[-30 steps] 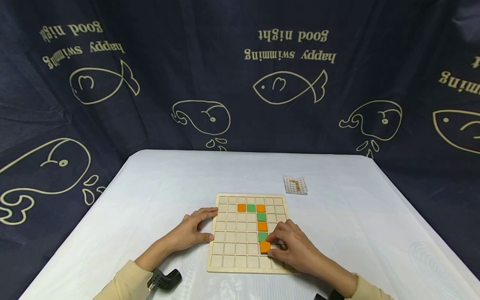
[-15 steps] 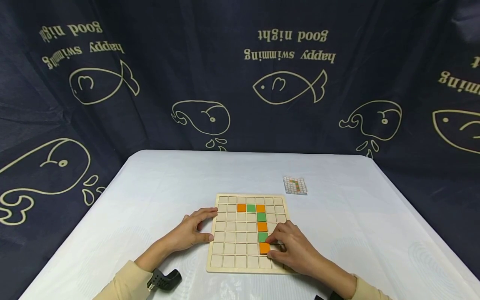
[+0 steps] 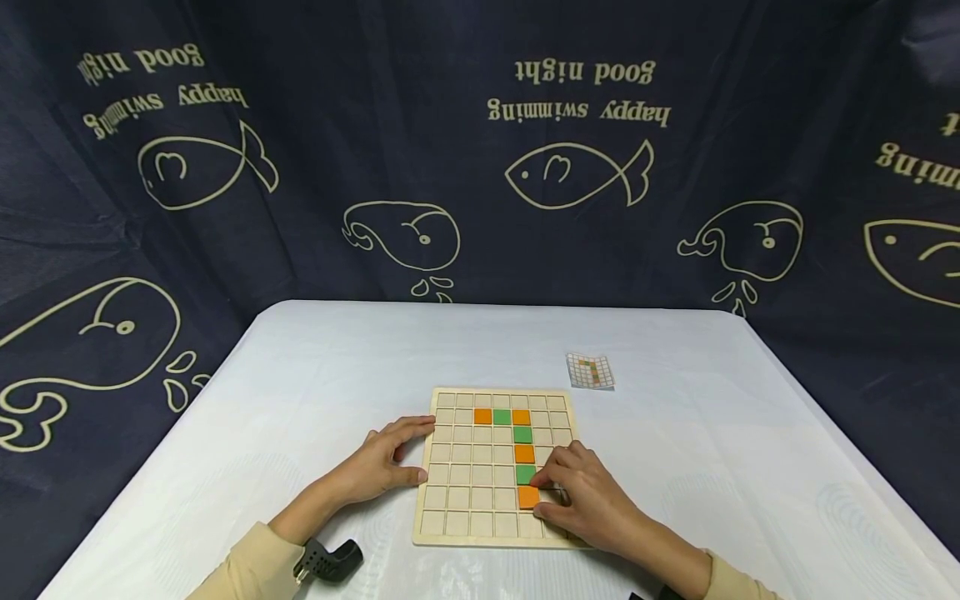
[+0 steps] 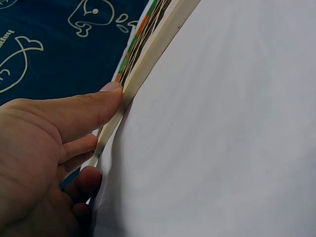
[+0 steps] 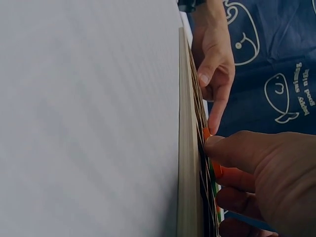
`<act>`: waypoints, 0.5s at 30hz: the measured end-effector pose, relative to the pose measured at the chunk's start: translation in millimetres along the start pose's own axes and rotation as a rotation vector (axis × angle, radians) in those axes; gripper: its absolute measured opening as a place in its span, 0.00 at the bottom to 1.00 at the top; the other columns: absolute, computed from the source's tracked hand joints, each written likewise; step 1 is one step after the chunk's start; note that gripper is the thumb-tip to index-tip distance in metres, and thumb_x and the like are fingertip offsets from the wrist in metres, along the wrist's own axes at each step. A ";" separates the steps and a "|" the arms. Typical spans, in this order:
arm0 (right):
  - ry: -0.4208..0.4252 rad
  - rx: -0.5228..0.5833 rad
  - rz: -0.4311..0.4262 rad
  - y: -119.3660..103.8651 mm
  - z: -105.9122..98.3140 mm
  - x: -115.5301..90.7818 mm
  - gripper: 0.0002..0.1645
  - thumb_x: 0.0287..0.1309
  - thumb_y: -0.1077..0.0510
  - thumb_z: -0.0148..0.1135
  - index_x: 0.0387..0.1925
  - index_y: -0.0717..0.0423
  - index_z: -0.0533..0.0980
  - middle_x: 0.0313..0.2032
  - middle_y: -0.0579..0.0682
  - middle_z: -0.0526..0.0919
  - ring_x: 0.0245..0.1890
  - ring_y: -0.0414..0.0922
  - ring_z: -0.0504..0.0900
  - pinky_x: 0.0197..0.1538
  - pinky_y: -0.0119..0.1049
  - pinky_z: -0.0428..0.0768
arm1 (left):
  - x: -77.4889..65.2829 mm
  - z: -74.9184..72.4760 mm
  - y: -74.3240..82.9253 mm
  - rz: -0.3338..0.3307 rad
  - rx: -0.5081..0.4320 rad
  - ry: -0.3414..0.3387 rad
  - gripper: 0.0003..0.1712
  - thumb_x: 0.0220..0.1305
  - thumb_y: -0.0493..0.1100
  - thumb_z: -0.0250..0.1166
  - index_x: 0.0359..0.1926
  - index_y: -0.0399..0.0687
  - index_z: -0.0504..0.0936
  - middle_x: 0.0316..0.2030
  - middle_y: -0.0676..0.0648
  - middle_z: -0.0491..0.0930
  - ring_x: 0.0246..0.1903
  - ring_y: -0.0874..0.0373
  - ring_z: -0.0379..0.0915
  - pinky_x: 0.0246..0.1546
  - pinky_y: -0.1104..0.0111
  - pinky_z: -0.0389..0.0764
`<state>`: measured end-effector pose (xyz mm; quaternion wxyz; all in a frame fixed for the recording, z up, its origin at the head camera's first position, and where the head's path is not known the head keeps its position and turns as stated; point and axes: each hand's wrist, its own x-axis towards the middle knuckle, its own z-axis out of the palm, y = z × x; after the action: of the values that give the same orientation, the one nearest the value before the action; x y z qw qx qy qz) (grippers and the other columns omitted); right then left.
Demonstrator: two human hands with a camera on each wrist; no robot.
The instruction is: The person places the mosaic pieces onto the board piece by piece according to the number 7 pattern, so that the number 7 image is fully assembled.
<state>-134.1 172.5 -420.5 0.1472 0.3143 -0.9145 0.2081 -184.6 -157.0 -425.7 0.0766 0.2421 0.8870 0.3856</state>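
A square wooden grid board [image 3: 461,474] lies on the white table. Orange and green tiles run along one row and down a column, among them a green tile [image 3: 526,474]. My right hand [image 3: 592,493] pinches an orange tile [image 3: 528,497] by its right side, between thumb and fingers, at the cell just below that green one. In the right wrist view this orange tile [image 5: 217,169] stands slightly proud of the board. My left hand [image 3: 382,463] rests at the board's left edge, thumb and fingertips touching it. The cells under my right hand are hidden.
Behind the board, to the right, lies a small card [image 3: 591,371] printed with a grid and coloured squares. A dark cloth [image 3: 480,150] with fish and whale drawings hangs beyond the table [image 3: 360,350].
The orange tile has shifted slightly left and toward me, coming down to its cell, with my right hand moving along. My left hand and the board stay put.
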 end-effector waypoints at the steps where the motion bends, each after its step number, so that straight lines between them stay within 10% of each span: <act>1: 0.003 -0.002 -0.003 0.0 0.1 0.0 0.14 0.39 0.48 0.76 0.31 0.42 0.81 0.33 0.31 0.75 0.36 0.32 0.63 0.43 0.32 0.67 | -0.1 0.0 0.1 0.000 -0.003 -0.001 0.40 0.53 0.51 0.70 0.66 0.50 0.67 0.69 0.53 0.61 0.48 0.58 0.63 0.53 0.50 0.50; 15: 0.032 -0.018 -0.025 0.2 1.9 -0.1 0.15 0.38 0.48 0.76 0.30 0.42 0.80 0.32 0.32 0.75 0.36 0.31 0.62 0.42 0.30 0.65 | -0.6 -0.3 0.3 0.007 0.003 -0.010 0.40 0.54 0.52 0.69 0.66 0.50 0.66 0.69 0.53 0.60 0.44 0.59 0.63 0.46 0.59 0.51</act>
<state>-134.5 171.8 -422.2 0.1674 0.3208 -0.9099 0.2030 -184.1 -157.4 -425.4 0.0791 0.2474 0.8864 0.3833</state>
